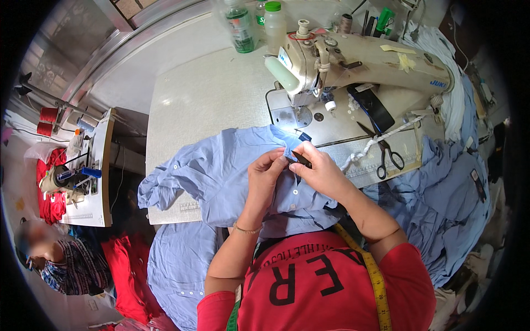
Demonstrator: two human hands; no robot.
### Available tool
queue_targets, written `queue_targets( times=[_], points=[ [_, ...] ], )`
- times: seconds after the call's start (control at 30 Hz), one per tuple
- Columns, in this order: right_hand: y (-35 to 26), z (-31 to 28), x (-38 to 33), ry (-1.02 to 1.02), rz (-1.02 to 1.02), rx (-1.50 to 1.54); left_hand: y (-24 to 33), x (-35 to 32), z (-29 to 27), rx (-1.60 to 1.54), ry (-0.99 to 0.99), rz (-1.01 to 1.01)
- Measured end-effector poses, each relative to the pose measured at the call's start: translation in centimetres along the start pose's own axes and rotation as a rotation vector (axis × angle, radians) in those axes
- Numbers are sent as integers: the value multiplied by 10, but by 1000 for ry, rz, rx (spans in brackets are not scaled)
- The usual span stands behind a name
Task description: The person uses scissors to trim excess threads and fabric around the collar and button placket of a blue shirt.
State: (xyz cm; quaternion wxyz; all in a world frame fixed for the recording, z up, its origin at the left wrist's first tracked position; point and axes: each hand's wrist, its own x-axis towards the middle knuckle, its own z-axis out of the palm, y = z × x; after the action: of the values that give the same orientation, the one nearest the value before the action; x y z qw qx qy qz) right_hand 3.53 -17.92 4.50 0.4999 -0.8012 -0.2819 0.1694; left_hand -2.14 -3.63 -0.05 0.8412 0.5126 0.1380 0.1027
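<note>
Pale worktable [193,94], worn top, is filling the middle of the view. Heap of blue cloth [441,209] is spilling along its right side. Sewing machine [381,60] is standing across the far right of the table, its needle end pointing left. Light blue shirt [221,160] is lying on the table's near edge, in front of the machine, one sleeve bunching out to the left; its collar end is resting between the two hands.

Left hand [266,170]: closing on the shirt's collar edge, fingers bunched, grip narrow. Right hand [316,168]: working just beside it, nearly touching, thumb and fingers pinching a small dark tool [301,160]; exact kind is staying unclear, partly hidden by the fingers.

Green-capped bottle [275,25] is standing upright behind the machine's needle end. Black-handled scissors [385,157] are lying right of the hands, near the heap. White button [295,192] is showing on the shirt front, below the hands.
</note>
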Motion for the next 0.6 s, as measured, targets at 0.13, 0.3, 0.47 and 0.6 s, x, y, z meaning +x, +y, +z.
queue_targets(
  times=[0.13, 0.3, 0.47, 0.6],
  points=[
    [5, 3, 2, 36, -60, 42, -1, 0, 1, 18, -4, 19],
    [13, 7, 4, 65, -68, 34, -3, 1, 0, 40, 12, 37],
    [13, 9, 4, 78, -63, 86, -2, 0, 2, 16, 24, 33],
    [11, 9, 5, 88, -73, 58, -2, 0, 3, 56, 31, 68]
  ],
)
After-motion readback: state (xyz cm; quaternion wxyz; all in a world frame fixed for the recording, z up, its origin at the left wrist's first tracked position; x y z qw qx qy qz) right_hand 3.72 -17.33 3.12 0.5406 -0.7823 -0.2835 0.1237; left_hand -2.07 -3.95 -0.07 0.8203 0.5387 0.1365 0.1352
